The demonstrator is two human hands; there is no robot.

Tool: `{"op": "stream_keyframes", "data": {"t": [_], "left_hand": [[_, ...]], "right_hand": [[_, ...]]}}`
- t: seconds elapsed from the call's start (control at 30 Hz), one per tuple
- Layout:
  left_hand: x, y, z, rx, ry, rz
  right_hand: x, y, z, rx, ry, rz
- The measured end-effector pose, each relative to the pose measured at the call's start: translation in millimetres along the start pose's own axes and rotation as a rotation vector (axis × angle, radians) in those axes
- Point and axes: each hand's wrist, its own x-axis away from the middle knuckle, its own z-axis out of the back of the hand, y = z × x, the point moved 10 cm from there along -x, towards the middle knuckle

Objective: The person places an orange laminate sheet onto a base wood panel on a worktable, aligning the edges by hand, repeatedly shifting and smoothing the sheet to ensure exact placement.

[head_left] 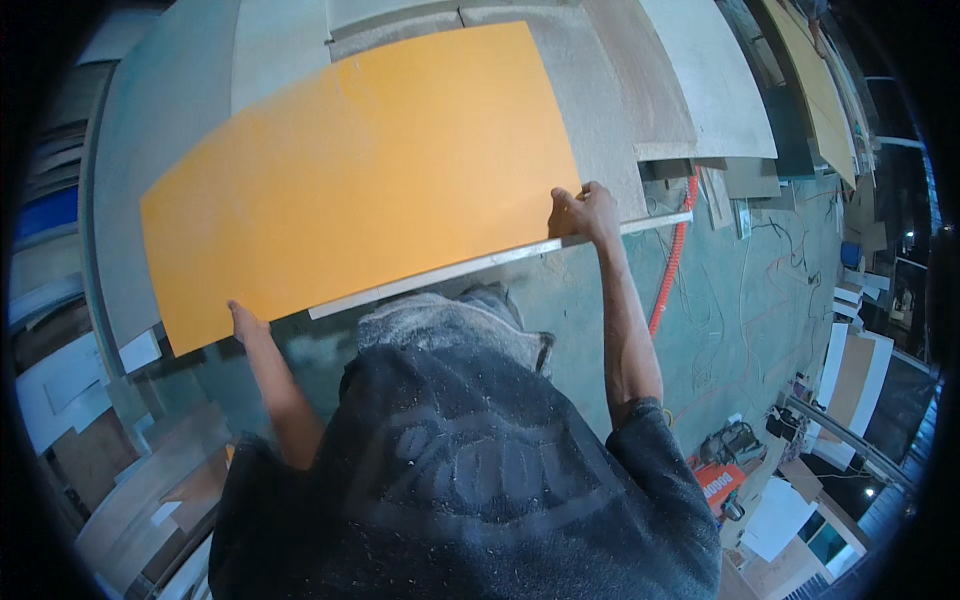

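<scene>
A large, flat orange panel point(370, 170) lies slanted across the worktable in front of me, its surface dusted with pale powder in places. My left hand point(246, 323) grips its near edge toward the left corner, thumb on top and fingers hidden underneath. At the near right corner my right hand point(587, 211) is closed on the panel's edge, with its fingers bent. Just below that hand runs a pale, narrow table edge strip point(450, 270), partly covered by the panel.
Grey boards point(600, 120) and a white board point(710, 80) lie beyond the panel. A coiled red hose point(672, 265) hangs at the right, above a green floor point(720, 310) with thin cables. Offcuts point(165, 500) are stacked lower left. A red-and-grey machine point(725, 465) stands lower right.
</scene>
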Motion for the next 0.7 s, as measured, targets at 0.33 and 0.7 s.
{"op": "stream_keyframes", "data": {"t": [0.33, 0.7], "left_hand": [[32, 4, -27, -0.078, 0.12, -0.012], [53, -1, -32, -0.083, 0.082, 0.0]], "right_hand": [[-10, 7, 18, -0.109, -0.014, 0.049], [-14, 15, 24, 0.026, -0.034, 0.056]]}}
